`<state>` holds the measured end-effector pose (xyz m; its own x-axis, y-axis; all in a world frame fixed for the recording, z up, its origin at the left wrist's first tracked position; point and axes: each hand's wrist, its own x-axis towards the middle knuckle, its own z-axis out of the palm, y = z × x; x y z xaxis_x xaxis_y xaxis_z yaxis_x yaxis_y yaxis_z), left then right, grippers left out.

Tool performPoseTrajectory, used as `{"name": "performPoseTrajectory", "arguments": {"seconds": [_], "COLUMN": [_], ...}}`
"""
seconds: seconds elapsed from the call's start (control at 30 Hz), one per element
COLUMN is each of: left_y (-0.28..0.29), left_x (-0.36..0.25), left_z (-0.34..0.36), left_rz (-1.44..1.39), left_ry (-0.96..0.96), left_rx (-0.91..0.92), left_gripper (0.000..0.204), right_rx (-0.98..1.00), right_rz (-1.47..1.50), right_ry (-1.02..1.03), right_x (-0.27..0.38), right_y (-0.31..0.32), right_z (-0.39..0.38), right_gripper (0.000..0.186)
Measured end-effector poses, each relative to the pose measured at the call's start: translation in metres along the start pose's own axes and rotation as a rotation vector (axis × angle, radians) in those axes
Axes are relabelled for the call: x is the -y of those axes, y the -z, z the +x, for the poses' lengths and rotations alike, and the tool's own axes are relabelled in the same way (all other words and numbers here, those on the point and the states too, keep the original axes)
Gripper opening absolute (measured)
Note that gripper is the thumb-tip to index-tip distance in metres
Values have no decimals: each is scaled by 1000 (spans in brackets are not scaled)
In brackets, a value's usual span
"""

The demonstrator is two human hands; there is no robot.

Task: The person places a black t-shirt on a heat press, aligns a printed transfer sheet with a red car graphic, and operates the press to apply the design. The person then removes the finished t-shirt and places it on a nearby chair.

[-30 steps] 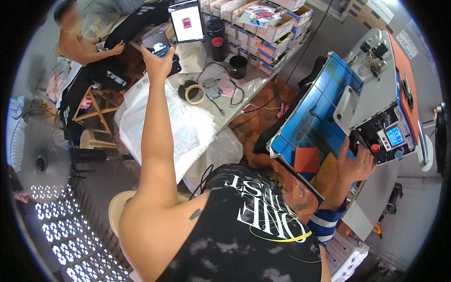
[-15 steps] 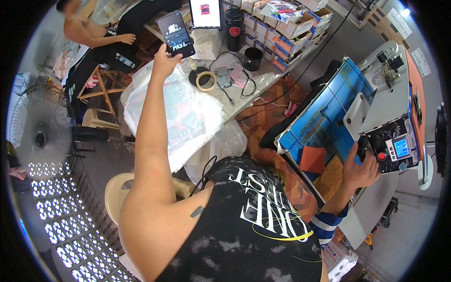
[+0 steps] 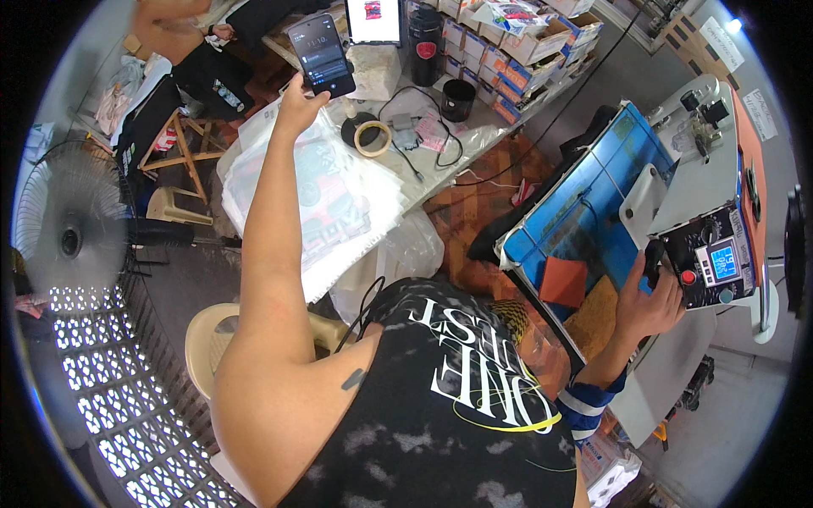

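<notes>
My left hand (image 3: 301,108) stretches out over the table, its fingers closed on the lower edge of a dark smartphone (image 3: 320,56) with a lit screen. Below that hand lies a stack of printed film sheets (image 3: 318,199) with pale backing. My right hand (image 3: 650,303) is closed around a black handle (image 3: 654,259) at the front of a heat press (image 3: 703,199). Beside its fingers is the press's control box (image 3: 711,269), with a blue-lit display and a red button.
A roll of tape (image 3: 373,139), cables and a black mug (image 3: 457,100) lie on the table (image 3: 428,182). Cardboard boxes (image 3: 483,63) stack behind. Left are a fan (image 3: 72,241) and a seated person (image 3: 174,30). A blue tray (image 3: 584,190) sits near the press.
The phone's screen shows a different picture, and the phone has shifted slightly. The seated person has moved up and right, partly out of view. My right hand stays at the handle.
</notes>
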<state>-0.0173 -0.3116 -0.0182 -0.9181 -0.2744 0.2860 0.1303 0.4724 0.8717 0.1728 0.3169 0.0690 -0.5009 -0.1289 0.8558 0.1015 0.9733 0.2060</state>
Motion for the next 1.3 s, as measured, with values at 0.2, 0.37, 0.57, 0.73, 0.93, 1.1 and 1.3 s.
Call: {"name": "performPoseTrajectory", "arguments": {"seconds": [0.2,0.37,0.57,0.73,0.93,1.1,1.3], "left_y": [1,0,-21,-35,-20,19,33], "left_x": [-17,-3,-24,-44,-17,10,9], "left_z": [1,18,39,45,45,12,-23], "left_rz": [169,109,-34,258,147,-334,-269], "left_ry": [-25,-53,-221,-164,-283,227,275], "left_rx": [-27,-107,-347,-506,-459,-237,-24], "left_gripper": [40,45,76,86,79,55,47], "right_rx": [94,136,133,120,116,156,127], "right_rz": [-22,-28,-32,-53,-18,4,-14], "right_ry": [-46,-58,-73,-62,-12,-1,34], "right_x": [1,-1,1,1,-1,-7,-8], "right_y": [4,5,4,5,4,7,7], "right_z": [-2,-5,-5,-4,-5,-9,-5], "right_gripper": [36,35,37,38,36,33,31]}}
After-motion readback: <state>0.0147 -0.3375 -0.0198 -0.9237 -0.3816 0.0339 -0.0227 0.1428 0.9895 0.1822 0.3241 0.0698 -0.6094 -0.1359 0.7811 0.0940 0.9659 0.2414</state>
